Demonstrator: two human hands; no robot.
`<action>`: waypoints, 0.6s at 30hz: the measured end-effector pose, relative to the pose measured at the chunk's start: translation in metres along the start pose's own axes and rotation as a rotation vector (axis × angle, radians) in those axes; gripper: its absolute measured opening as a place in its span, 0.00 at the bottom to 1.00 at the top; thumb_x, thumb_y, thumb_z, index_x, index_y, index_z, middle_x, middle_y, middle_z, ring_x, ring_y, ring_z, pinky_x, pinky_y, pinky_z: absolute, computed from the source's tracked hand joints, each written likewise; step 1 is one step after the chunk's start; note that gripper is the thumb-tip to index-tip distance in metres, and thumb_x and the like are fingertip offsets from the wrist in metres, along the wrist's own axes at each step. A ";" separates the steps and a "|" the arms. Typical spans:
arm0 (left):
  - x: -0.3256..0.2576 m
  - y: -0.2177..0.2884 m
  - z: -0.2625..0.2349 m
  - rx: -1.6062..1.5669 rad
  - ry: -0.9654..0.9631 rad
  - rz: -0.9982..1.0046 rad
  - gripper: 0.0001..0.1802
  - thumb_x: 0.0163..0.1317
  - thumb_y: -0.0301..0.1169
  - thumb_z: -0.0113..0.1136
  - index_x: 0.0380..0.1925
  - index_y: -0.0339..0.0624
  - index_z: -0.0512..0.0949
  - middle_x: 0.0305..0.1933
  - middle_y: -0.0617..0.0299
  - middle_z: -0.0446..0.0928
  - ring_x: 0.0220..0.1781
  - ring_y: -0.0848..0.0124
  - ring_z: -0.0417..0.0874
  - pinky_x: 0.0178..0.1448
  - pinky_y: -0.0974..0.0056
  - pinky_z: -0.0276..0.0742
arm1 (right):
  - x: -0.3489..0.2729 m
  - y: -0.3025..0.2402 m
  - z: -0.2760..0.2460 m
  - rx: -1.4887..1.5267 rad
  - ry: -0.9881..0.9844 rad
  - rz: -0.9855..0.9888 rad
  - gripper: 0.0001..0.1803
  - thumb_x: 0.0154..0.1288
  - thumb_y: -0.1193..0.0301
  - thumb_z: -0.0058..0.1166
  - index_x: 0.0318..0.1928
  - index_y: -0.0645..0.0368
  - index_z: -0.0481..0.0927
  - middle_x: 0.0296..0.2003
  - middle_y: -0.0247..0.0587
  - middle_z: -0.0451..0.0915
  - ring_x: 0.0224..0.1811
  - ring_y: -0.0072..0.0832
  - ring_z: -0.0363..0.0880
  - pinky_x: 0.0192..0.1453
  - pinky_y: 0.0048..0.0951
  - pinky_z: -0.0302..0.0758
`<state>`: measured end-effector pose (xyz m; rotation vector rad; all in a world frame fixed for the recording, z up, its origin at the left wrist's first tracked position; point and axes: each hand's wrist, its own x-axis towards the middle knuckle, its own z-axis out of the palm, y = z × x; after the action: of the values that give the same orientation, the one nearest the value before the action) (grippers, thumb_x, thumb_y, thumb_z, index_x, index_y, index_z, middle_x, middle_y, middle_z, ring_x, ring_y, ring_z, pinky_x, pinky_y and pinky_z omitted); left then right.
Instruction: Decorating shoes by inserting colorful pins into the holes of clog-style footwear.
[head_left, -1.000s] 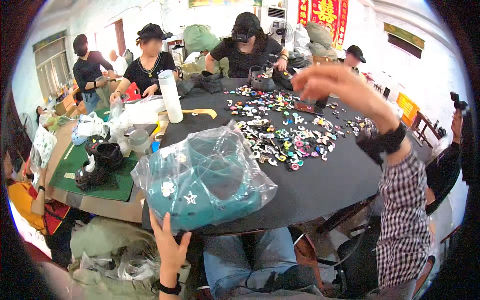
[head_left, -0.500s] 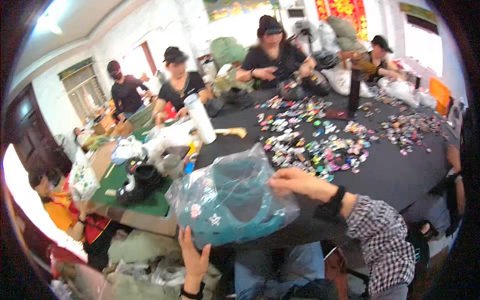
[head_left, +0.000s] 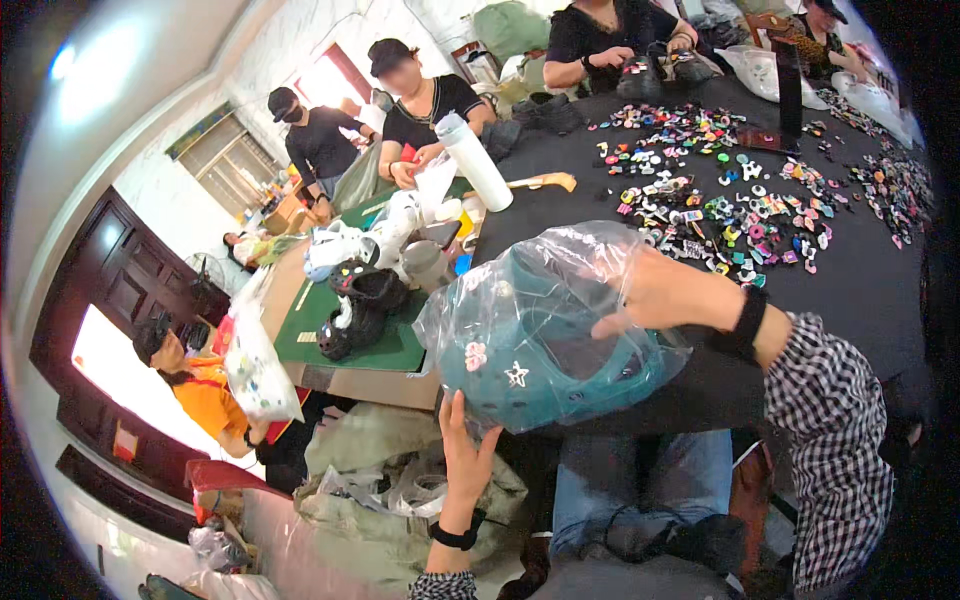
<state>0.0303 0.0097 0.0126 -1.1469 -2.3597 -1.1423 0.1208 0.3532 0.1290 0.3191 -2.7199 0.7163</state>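
A pair of teal clogs (head_left: 510,392) lies in a clear plastic bag (head_left: 455,318) at the near edge of the black table. A pink flower charm (head_left: 475,356) and a white star charm (head_left: 516,374) decorate one clog. My left hand (head_left: 466,455) is open below the toe end, its stretched fingertips against the bag. At the other end, my right hand (head_left: 675,290) reaches in among the plastic, thumb and fingers apart. Film partly covers its fingertips. Both wrists wear black bands.
Many loose colourful charms (head_left: 720,215) spread over the black table (head_left: 560,215). A white bottle (head_left: 475,165), a wooden-handled tool (head_left: 545,182) and black clogs (head_left: 345,325) stand left of the bag. Several co-workers sit or stand around. An open sack (head_left: 365,450) sits below the table's left edge.
The view has swung, so the scene sits further right. My right hand has gone from pinching the bag's edge to reaching in with fingers apart. My left hand stays by the toe end.
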 end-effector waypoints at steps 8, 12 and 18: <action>-0.006 -0.011 -0.030 -0.029 0.127 0.079 0.23 0.60 0.13 0.50 0.54 0.40 0.79 0.43 0.53 0.78 0.42 0.55 0.78 0.47 0.60 0.75 | -0.008 -0.005 0.008 -0.493 -0.124 0.051 0.09 0.62 0.68 0.51 0.38 0.59 0.76 0.31 0.45 0.81 0.35 0.47 0.81 0.39 0.42 0.79; -0.036 -0.037 -0.040 0.026 0.126 0.030 0.18 0.60 0.13 0.50 0.45 0.39 0.83 0.39 0.52 0.77 0.40 0.56 0.78 0.47 0.60 0.74 | -0.033 -0.043 -0.028 -0.617 -0.293 0.083 0.12 0.57 0.73 0.53 0.43 0.53 0.79 0.33 0.43 0.79 0.40 0.43 0.81 0.40 0.43 0.79; -0.037 -0.045 -0.039 -0.101 0.127 -0.100 0.15 0.60 0.16 0.50 0.46 0.37 0.79 0.39 0.57 0.77 0.37 0.66 0.78 0.40 0.66 0.72 | -0.110 -0.060 -0.061 -0.523 -0.110 0.270 0.19 0.54 0.76 0.57 0.49 0.52 0.78 0.38 0.41 0.76 0.47 0.42 0.77 0.48 0.44 0.76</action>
<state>0.0170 -0.0566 -0.0062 -0.9651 -2.3083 -1.3405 0.2549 0.3482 0.1675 -0.1370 -2.9541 0.0258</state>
